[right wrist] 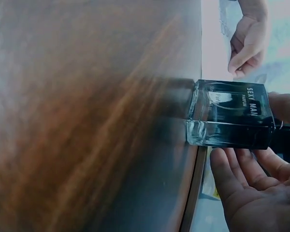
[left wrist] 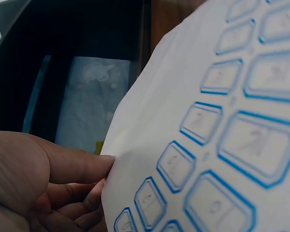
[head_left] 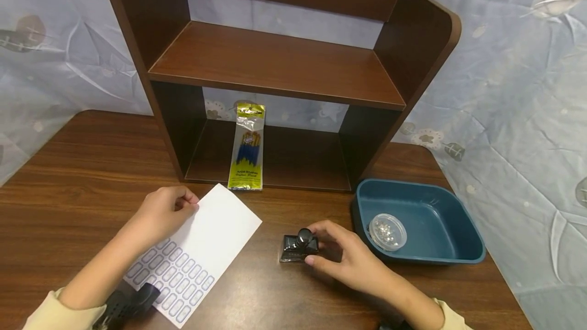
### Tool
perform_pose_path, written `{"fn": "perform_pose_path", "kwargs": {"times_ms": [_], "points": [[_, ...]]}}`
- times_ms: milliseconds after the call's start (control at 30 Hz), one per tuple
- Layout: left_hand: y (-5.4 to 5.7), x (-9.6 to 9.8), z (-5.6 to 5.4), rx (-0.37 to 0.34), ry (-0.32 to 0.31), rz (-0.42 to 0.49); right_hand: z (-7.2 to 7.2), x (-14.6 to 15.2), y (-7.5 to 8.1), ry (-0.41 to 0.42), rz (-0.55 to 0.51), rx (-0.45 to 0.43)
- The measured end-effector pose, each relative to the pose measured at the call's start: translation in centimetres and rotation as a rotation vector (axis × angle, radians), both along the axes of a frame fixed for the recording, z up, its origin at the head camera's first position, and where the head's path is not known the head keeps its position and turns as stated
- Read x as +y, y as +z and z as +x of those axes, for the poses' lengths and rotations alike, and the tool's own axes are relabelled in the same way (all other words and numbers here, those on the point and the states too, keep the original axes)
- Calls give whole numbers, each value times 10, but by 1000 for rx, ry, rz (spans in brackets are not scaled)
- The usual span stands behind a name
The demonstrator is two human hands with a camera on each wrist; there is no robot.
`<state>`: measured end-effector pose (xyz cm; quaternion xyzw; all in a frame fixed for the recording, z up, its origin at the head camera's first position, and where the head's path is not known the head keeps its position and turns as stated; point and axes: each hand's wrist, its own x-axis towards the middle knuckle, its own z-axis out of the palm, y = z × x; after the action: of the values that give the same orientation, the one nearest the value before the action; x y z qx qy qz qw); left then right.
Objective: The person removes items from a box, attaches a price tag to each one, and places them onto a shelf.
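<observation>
A white sheet of stickers (head_left: pixel 215 228), printed with rows of blue-outlined labels over its lower part, slants over the table at left. My left hand (head_left: pixel 161 214) pinches its upper left edge between thumb and fingers, as the left wrist view also shows (left wrist: pixel 63 169). A dark glass perfume bottle (right wrist: pixel 232 113) lettered "SEXY MAN" stands upright on the table, with a round black cap (head_left: pixel 304 236) on top. Around its right side curls my right hand (head_left: pixel 350 256), thumb at the front corner and fingers behind.
A brown wooden shelf unit (head_left: pixel 275 65) stands at the back. Leaning in its lower opening is a pack of artist brushes (head_left: pixel 247 152). At right sits a blue plastic bin (head_left: pixel 431 218) holding a round clear tub (head_left: pixel 388 232) of small shiny pieces. Patterned cloth hangs behind.
</observation>
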<state>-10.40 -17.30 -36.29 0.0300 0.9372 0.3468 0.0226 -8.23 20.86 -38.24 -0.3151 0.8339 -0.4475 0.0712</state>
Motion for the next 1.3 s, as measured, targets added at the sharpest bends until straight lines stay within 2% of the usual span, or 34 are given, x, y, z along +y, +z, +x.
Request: {"fn": "perform_pose_path", "kwargs": {"times_ms": [300,500,667,800,967,1067,1133,1300], "points": [[14,13,-2,91,-7,66,-1,2,17,-15,-87,-2],[24,27,-10,168,2,161,-6,-1,35,-91,-64,27],[31,41,-19,237,13,231,-17,-4,48,-138,-67,22],[34,52,-26,255,34,299,-30,-6,52,-154,-107,-68],[36,64,-35,257,41,378,-46,-8,51,-175,-162,-263],[37,71,-40,254,30,426,-54,-8,52,-188,-195,-347],[37,76,-43,255,25,454,-58,-9,53,-199,-209,-376],[42,89,-48,266,15,515,-66,-16,57,-218,-209,-383]]}}
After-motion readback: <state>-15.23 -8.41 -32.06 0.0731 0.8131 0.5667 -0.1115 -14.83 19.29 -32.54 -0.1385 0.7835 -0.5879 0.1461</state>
